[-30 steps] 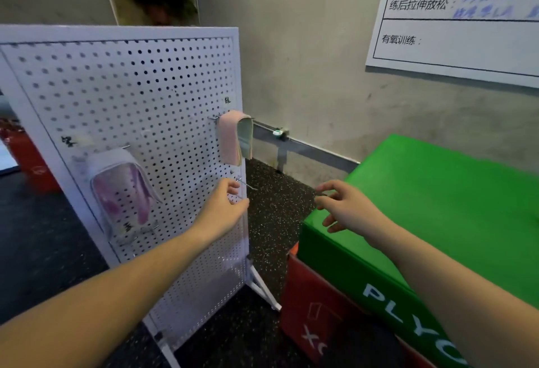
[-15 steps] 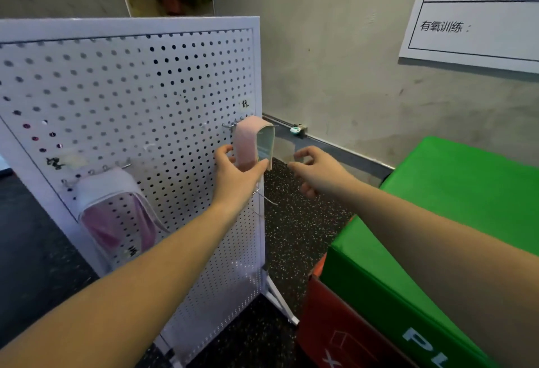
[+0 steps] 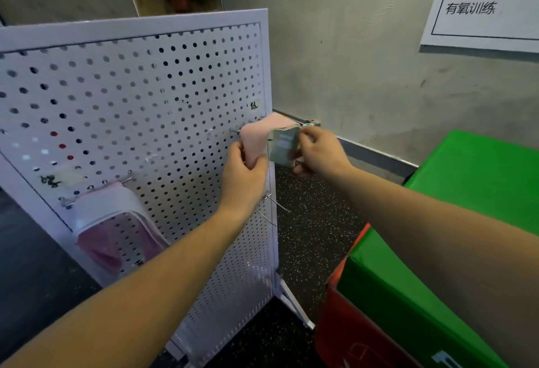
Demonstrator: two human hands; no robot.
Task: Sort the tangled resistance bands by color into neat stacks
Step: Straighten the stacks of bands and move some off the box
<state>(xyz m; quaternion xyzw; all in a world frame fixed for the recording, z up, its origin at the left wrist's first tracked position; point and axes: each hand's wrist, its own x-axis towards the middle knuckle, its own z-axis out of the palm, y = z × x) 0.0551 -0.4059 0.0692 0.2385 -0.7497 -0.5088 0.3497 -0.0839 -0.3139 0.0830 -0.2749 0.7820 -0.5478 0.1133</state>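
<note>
At lower left of frame, white and pink bands (image 3: 113,230) hang from hooks on a white pegboard (image 3: 140,105). Mid-frame, left hand (image 3: 243,176) grips the lower end of a pink band (image 3: 258,141) draped over a hook at the board's right edge. Right hand (image 3: 319,153) pinches the green band (image 3: 283,145) hanging just beside it. At right, green box (image 3: 466,192) atop red box (image 3: 350,332)

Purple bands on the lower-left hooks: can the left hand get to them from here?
Probably yes. The left hand grips the pink band on the upper hook; the purple bands hang lower on the same pegboard face, unobstructed. It must let go first.
</note>
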